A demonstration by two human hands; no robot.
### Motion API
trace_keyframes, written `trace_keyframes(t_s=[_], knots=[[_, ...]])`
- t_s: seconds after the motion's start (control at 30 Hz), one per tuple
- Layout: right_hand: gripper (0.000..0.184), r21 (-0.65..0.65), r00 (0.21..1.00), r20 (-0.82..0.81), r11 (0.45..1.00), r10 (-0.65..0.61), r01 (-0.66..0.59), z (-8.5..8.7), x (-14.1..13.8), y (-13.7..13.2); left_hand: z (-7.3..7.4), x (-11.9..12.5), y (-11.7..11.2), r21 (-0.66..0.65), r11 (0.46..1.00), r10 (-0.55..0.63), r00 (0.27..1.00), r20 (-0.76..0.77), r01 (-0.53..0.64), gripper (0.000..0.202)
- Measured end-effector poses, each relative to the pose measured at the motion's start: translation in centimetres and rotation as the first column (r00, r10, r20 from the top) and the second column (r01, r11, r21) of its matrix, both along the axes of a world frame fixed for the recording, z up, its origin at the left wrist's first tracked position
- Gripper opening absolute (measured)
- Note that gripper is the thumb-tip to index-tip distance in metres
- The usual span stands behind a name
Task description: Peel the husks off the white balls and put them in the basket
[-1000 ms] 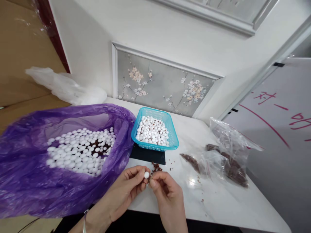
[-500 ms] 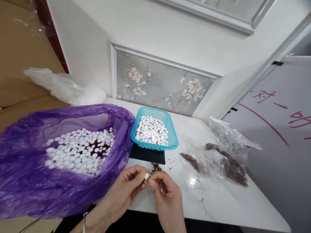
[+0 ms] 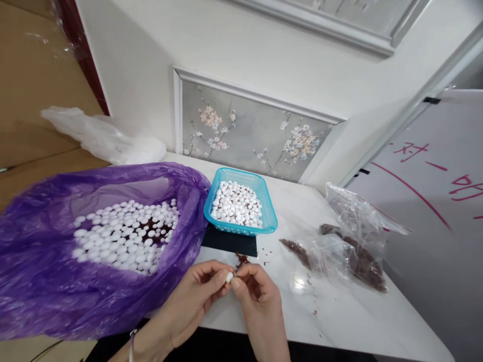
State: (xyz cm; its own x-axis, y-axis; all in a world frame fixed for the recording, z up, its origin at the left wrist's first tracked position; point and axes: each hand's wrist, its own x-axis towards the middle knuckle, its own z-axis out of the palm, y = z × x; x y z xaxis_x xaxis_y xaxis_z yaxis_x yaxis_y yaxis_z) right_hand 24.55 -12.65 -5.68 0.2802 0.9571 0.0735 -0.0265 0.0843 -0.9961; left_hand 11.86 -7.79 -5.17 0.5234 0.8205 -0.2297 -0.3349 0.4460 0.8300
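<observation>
A pale, marbled table point(image 3: 362, 322) stands against a white wall point(image 3: 128, 65) that bears a framed blossom picture point(image 3: 245, 133), with a whiteboard point(image 3: 418, 201) marked in red at the right and brown cardboard point(image 3: 33, 80) at the left. On the tabletop, a blue basket point(image 3: 270, 208) of white balls overlaps a black slab point(image 3: 230, 245); a purple bag point(image 3: 45, 296) holding more white balls spreads beside it, and clear bags point(image 3: 366, 259) of brown material lie to the right. The 2 hands meet near the table's front edge, fingers curled inward. The left hand point(image 3: 204, 289) pinches 1 white ball point(image 3: 229, 277) between thumb and forefinger; the right hand point(image 3: 260, 296) has its thumb and forefinger right beside that ball, but I cannot tell whether they grip anything. Fingers partly cover the ball and the brown flakes point(image 3: 241, 259) behind it. Both forearms are cut off below.
</observation>
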Motion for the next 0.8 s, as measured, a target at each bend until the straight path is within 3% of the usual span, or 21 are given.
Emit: trace_keyframes(t_s=[0.2, 0.5, 0.8], knots=[[0.014, -0.040, 0.999, -0.041, 0.999, -0.001, 0.000, -0.4, 0.1, 0.4, -0.3, 0.1, 0.0, 0.014, 1.000, -0.007, 0.999, -0.034, 0.008, 0.015], [0.014, -0.035, 0.998, -0.043, 0.999, 0.039, -0.040, 0.2, 0.7, 0.6, 0.6, 0.7, -0.2, -0.012, 0.998, 0.062, 0.998, 0.007, -0.061, 0.014], [0.020, -0.035, 0.930, 0.310, 0.976, -0.196, 0.217, -0.5, 4.6, -0.1, 0.4, 0.3, -0.1, -0.053, 0.996, 0.076, 0.996, 0.048, -0.073, 0.018]])
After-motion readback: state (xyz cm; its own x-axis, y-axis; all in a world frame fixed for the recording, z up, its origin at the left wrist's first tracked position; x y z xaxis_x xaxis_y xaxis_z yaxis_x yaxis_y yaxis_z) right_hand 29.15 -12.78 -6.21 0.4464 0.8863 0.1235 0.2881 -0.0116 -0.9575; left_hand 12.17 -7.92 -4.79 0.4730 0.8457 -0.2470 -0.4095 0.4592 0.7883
